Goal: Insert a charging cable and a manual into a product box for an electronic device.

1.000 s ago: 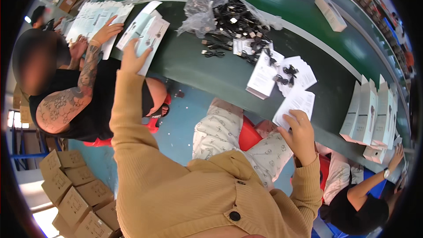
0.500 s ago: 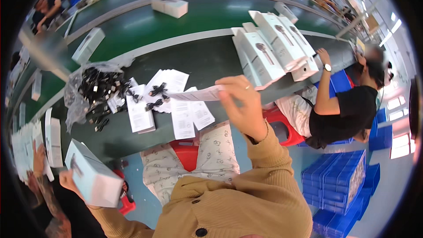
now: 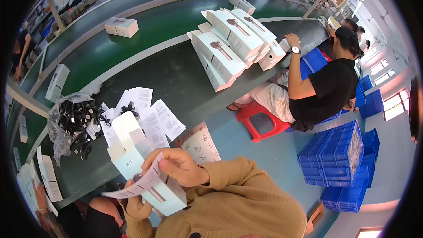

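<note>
Pale blue box (image 3: 135, 158), white leaflet (image 3: 142, 182) (dark print), black cables (image 3: 79, 117), red stool (image 3: 243, 115).

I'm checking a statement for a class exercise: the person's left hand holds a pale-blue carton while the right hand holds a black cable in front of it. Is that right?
Not quite; the item in the right hand is misnamed. In the head view, it is a printed paper leaflet held in front of the pale-blue carton, which the left hand holds.
</note>
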### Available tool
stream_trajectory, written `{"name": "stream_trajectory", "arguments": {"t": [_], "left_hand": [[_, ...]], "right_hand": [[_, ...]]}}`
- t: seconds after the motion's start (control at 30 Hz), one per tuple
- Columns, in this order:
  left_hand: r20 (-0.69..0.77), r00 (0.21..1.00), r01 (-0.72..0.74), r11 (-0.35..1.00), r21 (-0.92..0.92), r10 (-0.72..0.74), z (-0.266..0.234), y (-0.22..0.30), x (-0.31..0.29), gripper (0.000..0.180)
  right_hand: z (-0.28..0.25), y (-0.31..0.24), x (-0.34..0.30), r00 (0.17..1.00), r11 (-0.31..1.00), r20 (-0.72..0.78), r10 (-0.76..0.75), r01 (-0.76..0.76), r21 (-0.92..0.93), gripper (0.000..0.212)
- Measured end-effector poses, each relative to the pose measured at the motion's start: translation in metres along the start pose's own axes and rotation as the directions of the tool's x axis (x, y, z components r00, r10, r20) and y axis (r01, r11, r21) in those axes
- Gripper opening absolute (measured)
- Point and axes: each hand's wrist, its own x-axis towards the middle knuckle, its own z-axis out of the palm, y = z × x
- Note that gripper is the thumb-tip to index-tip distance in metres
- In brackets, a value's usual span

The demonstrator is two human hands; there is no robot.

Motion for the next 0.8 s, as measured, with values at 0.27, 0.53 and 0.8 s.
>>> {"name": "stream_trajectory", "arguments": {"t": [0.27,0.53,0.8], "left_hand": [[-0.499,0.811,-0.063,0.803,-0.593,-0.305,0.034,-0.016,0.010,0.094],[-0.029,0.987,0.106,0.773,-0.626,-0.159,0.004,-0.017,0.010,0.113],[0.021,0.974,0.210,0.871,-0.444,-0.224,-0.007,-0.007,0.008,0.105]], "right_hand": [[0.001,0.007,-0.004,0.982,0.983,0.057,0.181,-0.179,-0.037,0.017],[-0.043,-0.057,0.021,0.994,0.927,-0.113,-0.005,-0.038,-0.374,0.017],[-0.034,-0.090,0.065,1.000,0.781,-0.017,0.003,-0.012,-0.625,0.017]]}}
